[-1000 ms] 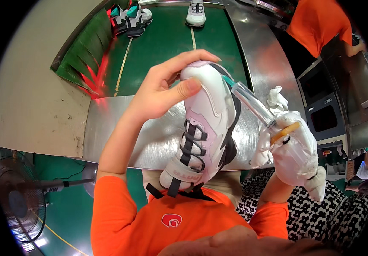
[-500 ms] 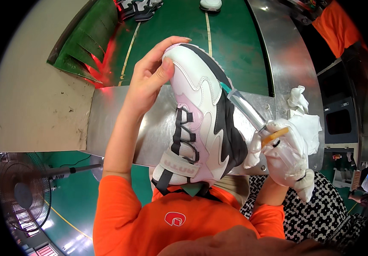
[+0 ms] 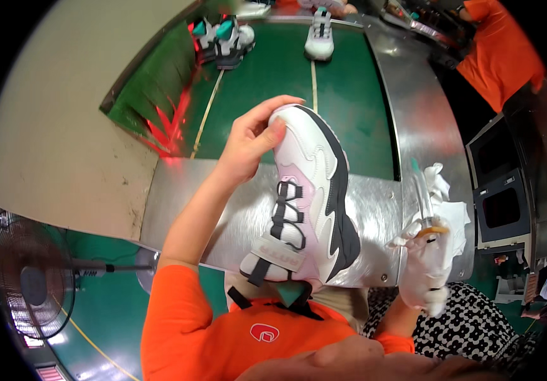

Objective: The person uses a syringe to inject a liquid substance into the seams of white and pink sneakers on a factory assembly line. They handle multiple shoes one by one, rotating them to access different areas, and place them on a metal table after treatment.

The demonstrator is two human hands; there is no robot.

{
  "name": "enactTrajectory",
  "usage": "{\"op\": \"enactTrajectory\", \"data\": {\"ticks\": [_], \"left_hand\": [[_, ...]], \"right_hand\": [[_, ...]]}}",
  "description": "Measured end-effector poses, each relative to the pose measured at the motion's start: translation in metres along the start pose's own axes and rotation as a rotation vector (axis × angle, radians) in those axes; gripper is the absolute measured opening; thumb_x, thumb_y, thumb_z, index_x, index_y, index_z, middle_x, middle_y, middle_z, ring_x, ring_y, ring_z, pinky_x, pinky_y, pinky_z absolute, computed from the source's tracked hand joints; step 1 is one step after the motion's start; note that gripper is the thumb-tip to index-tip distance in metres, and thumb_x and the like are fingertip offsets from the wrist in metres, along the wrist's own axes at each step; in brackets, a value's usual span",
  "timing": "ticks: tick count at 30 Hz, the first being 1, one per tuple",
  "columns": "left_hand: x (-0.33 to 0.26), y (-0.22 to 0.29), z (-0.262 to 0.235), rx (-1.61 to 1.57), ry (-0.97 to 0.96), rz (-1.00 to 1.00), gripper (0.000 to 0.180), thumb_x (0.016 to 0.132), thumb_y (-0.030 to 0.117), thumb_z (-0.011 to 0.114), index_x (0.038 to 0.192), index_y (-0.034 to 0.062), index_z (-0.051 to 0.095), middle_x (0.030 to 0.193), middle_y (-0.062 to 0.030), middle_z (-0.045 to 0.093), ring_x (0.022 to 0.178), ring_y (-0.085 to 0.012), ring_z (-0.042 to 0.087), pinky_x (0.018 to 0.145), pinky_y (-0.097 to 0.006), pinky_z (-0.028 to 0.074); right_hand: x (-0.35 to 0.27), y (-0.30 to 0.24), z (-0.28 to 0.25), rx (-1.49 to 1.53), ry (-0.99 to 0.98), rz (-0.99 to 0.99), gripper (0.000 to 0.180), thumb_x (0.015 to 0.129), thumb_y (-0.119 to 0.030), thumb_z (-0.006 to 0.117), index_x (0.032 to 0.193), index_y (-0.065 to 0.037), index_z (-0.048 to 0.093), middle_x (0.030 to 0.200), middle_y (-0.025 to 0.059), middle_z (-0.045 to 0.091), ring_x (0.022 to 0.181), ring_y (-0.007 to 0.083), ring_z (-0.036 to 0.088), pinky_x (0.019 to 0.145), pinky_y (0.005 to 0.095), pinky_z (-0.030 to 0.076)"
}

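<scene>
My bare left hand (image 3: 251,145) is closed on the toe of a white, pink and black sneaker (image 3: 300,152), thumb on top of the upper. The shoe is tilted up over the metal ledge, its side with the dark sole facing right and its heel close to my body. In my white-gloved right hand (image 3: 422,267) is a syringe (image 3: 422,195) with a yellowish flange and a green tip pointing away from me. That tip stands to the right, apart from the sneaker.
Beyond the steel ledge (image 3: 184,197) lies a green conveyor belt (image 3: 267,76). It carries dark-soled shoes (image 3: 229,47) at far left and a white sneaker (image 3: 320,38). White cloths (image 3: 454,222) lie beside my right hand. A fan (image 3: 32,286) stands left; a person's orange sleeve (image 3: 505,57) shows far right.
My right hand has drawn the syringe away from the sneaker's side, to the right, and turned it more upright. The left hand keeps its hold. The view has shifted, showing more of the belt.
</scene>
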State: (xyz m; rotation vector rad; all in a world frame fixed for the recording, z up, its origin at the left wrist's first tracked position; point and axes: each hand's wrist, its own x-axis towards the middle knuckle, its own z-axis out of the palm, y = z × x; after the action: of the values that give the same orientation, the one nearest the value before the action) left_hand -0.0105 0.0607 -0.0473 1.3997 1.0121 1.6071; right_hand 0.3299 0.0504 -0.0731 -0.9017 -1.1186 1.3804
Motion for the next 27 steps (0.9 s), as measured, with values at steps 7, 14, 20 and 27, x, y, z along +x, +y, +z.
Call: {"op": "enactTrajectory", "data": {"ticks": [7, 14, 20, 27], "left_hand": [[0.152, 0.018, 0.030, 0.667, -0.095, 0.236, 0.036, 0.092, 0.023, 0.068, 0.122, 0.0036, 0.064, 0.108, -0.0047, 0.067, 0.097, -0.0107, 0.060, 0.087, -0.027, 0.049], [0.307, -0.097, -0.036, 0.467, 0.892, 0.128, 0.049, 0.083, 0.041, 0.071, 0.109, -0.0012, 0.068, 0.108, -0.0222, 0.069, 0.102, -0.0357, 0.067, 0.088, -0.043, 0.051], [0.349, -0.309, 0.023, -0.043, 1.249, -0.447, 0.054, 0.080, 0.027, 0.077, 0.106, -0.0165, 0.059, 0.110, -0.0315, 0.065, 0.102, -0.0413, 0.065, 0.088, -0.046, 0.053], [0.353, -0.308, 0.020, -0.001, 0.505, -0.532, 0.042, 0.095, 0.025, 0.064, 0.097, -0.0168, 0.061, 0.076, -0.0239, 0.068, 0.062, -0.0298, 0.072, 0.051, -0.035, 0.060]], "right_hand": [[-0.025, 0.075, -0.061, -0.617, -0.018, -0.413, 0.103, 0.059, -0.032, 0.085, 0.140, 0.009, 0.036, 0.121, 0.0190, 0.054, 0.104, 0.0284, 0.060, 0.090, 0.0384, 0.053], [-0.034, 0.095, -0.066, -0.849, 0.105, -0.411, 0.105, 0.055, -0.037, 0.090, 0.134, 0.011, 0.040, 0.108, 0.0222, 0.060, 0.089, 0.0316, 0.064, 0.081, 0.0397, 0.053], [-0.020, 0.061, -0.051, -1.038, 0.068, -0.465, 0.104, 0.052, -0.031, 0.090, 0.132, 0.011, 0.039, 0.102, 0.0196, 0.058, 0.085, 0.0291, 0.062, 0.078, 0.0393, 0.052], [-0.040, 0.101, -0.069, -0.847, 0.241, -0.072, 0.106, 0.050, -0.027, 0.091, 0.133, 0.011, 0.037, 0.098, 0.0168, 0.057, 0.082, 0.0263, 0.060, 0.076, 0.0373, 0.052]]}}
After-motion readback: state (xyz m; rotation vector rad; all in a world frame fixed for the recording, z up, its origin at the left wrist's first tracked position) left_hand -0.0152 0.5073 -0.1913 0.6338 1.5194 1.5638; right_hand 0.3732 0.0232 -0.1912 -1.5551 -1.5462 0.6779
